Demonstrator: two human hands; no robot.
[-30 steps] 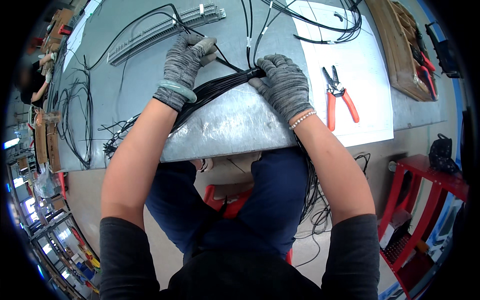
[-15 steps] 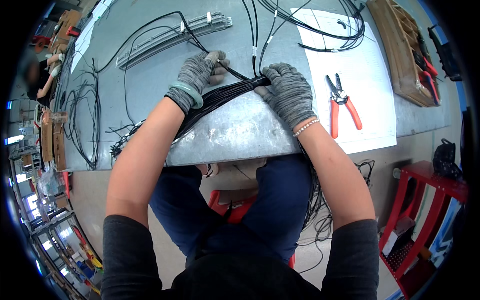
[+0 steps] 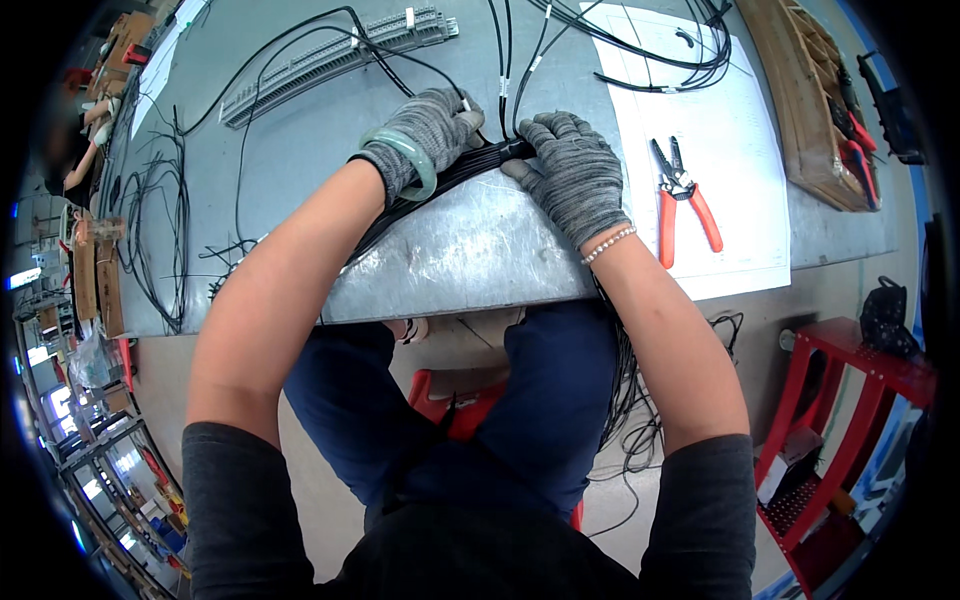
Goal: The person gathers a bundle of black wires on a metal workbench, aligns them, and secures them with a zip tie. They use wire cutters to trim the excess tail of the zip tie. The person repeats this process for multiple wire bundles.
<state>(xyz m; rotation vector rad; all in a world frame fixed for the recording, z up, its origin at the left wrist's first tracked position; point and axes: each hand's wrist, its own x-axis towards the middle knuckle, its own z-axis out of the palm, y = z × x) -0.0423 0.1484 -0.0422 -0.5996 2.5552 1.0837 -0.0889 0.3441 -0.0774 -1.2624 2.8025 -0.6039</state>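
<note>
A thick bundle of black cables (image 3: 448,184) runs slantwise across the metal table (image 3: 460,255). My right hand (image 3: 575,175), in a grey knit glove, is closed round the bundle where a dark band gathers it; its thumb lies along the near side. Close by on the left, my gloved left hand (image 3: 432,135) pinches a black cable whose labelled end rises beside its fingertips. The fingers partly hide where that cable meets the bundle. Several labelled black cables (image 3: 504,60) stretch from the banded spot toward the far edge.
A grey terminal rail (image 3: 335,70) lies at the back left, loose wires (image 3: 165,230) at the left. Red-handled wire strippers (image 3: 685,205) rest on a paper sheet (image 3: 745,180) at the right, beside a wooden tool box (image 3: 815,110). More cables hang below the table's front edge.
My left hand has slid right along the bundle, close to my right hand, and a labelled cable end now stands up by its fingers. My right hand stays on the bundle.
</note>
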